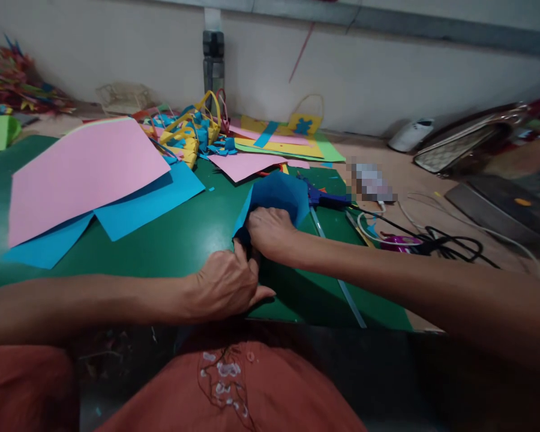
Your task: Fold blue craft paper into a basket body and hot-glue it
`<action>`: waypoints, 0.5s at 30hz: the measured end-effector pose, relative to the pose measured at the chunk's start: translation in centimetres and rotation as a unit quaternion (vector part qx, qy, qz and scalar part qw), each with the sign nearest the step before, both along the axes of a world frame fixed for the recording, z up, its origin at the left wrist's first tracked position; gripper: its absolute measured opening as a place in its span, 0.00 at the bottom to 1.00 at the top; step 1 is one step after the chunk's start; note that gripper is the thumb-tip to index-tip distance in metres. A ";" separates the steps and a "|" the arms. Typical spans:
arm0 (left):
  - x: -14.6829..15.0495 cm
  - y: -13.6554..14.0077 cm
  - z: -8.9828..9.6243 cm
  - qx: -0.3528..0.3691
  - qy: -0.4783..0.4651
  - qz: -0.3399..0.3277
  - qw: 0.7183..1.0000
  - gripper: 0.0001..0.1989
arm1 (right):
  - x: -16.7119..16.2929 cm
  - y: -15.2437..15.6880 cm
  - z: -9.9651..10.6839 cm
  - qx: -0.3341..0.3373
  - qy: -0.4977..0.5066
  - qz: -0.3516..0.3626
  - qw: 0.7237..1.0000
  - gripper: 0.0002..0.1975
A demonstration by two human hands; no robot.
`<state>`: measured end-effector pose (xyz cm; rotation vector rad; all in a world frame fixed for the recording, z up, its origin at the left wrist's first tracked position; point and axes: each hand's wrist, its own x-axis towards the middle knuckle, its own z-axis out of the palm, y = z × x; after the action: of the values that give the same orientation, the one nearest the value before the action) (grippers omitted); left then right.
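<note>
A sheet of blue paper [276, 189], bent into an open hollow form, stands at the near middle of the green mat. My right hand [270, 233] reaches into its opening with the fingers curled down against the inside wall; the fingertips are hidden. At the near left corner, my left hand [227, 279] holds the paper's dark folded edge from outside, its index finger on the fold and its thumb stretched to the right. The two hands almost meet at this corner. Just behind the paper to the right lies a blue glue gun [326, 198].
Pink sheets [90, 171] and blue sheets [148, 201] cover the mat's left [175, 243]. Behind are paper baskets [193, 135] and yellow sheets [274, 141]. A clear strip [342, 282] lies under my right forearm. Cables [450, 240], a phone [371, 182] and a bag [459, 144] are right.
</note>
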<state>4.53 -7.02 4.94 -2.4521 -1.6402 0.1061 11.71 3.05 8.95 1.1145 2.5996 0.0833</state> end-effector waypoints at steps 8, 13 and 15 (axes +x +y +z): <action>0.2 -0.8 0.0 -0.025 -0.007 -0.022 0.999 0.35 | 0.4 -0.4 -0.6 0.037 0.009 0.039 0.999 0.11; 0.2 -1.0 0.0 -0.033 -0.013 -0.022 0.999 0.34 | 0.5 -0.7 -0.6 0.051 0.011 0.055 0.997 0.12; 0.1 -0.9 0.0 -0.036 -0.012 -0.023 0.999 0.34 | 0.6 -0.8 -0.6 0.054 0.010 0.063 0.996 0.11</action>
<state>4.67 -7.88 4.96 -2.5532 -1.6159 0.1322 12.32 2.24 8.35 0.9894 2.7097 0.2454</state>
